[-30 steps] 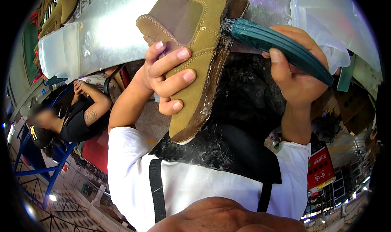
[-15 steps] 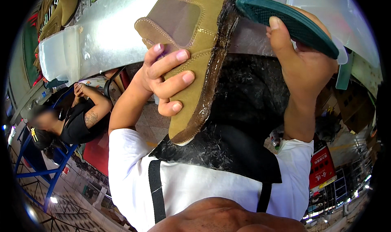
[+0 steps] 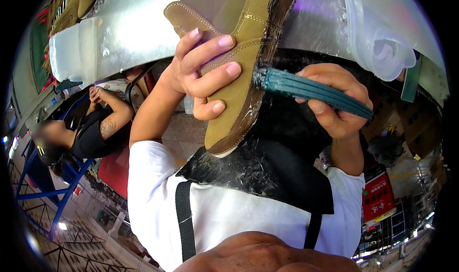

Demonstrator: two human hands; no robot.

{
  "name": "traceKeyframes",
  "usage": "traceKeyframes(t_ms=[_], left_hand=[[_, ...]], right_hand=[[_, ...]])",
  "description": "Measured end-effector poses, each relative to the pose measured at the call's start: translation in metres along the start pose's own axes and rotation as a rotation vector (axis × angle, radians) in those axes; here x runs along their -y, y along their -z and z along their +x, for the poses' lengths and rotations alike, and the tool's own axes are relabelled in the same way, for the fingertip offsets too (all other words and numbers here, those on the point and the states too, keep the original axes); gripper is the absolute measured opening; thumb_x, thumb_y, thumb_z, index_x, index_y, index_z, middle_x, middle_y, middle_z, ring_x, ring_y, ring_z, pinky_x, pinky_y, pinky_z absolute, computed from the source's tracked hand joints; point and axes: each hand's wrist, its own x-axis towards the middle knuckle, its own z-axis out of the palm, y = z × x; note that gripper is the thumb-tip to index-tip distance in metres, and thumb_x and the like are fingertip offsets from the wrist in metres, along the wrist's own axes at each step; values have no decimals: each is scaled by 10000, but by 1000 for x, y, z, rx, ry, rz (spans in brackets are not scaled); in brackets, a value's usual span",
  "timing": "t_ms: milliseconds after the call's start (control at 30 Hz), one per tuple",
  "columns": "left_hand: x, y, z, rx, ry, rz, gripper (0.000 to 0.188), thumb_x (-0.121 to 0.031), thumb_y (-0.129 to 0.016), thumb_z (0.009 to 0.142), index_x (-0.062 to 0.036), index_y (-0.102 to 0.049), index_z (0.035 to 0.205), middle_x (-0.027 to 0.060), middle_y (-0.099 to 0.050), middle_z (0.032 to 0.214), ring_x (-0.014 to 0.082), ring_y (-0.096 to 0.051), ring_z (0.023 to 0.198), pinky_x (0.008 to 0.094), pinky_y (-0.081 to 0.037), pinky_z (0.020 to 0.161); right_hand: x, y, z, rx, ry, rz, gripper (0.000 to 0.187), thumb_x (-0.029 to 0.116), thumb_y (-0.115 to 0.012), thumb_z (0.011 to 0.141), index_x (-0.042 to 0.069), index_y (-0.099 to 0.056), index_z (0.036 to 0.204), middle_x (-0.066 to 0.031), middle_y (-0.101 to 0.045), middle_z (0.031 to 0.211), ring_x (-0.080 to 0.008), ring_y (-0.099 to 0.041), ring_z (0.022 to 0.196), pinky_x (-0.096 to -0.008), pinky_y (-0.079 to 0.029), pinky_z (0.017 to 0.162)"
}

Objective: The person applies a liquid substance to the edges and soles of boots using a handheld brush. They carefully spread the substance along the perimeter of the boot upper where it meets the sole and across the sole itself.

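My left hand (image 3: 203, 73) grips a tan suede boot (image 3: 239, 57) by its upper, holding it up with the toe pointing down and the sole edge turned to the right. My right hand (image 3: 334, 107) is closed around a teal-handled brush (image 3: 311, 90). The brush's bristle end touches the boot's dark, glue-smeared sole edge about halfway along it. Below both hands lies a black apron (image 3: 267, 171) flecked with white residue, over white sleeves.
A silvery work surface (image 3: 134, 28) runs across the top, with a translucent plastic container (image 3: 382, 38) at its right and more tan shoes (image 3: 71, 4) at upper left. Another person in a black top (image 3: 91, 133) sits at left beside a blue frame (image 3: 57, 195).
My right hand has brought the brush down from the top of the sole to its middle edge. The boot in my left hand has shifted slightly upward.
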Motion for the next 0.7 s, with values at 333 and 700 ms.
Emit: traceKeyframes(t_ms=[333,700], left_hand=[[9,6,14,59,-109,42,604,-210,-606,939,-257,-263,1434,114,-590,1308,423,-665,1081,659,-377,1059],[-1,25,48,302,41,40,408,-317,-479,938,-65,-492,1259,260,-630,1232,416,-610,1089,549,-428,986]], right_hand=[[28,-10,-4,35,-51,46,267,-27,-772,754,-114,-685,991,-232,-734,906,-277,-752,804,-331,-613,707],[51,-12,-12,24,105,-73,259,33,-774,781,-106,-676,976,-239,-722,843,-303,-752,705,-354,-634,632]])
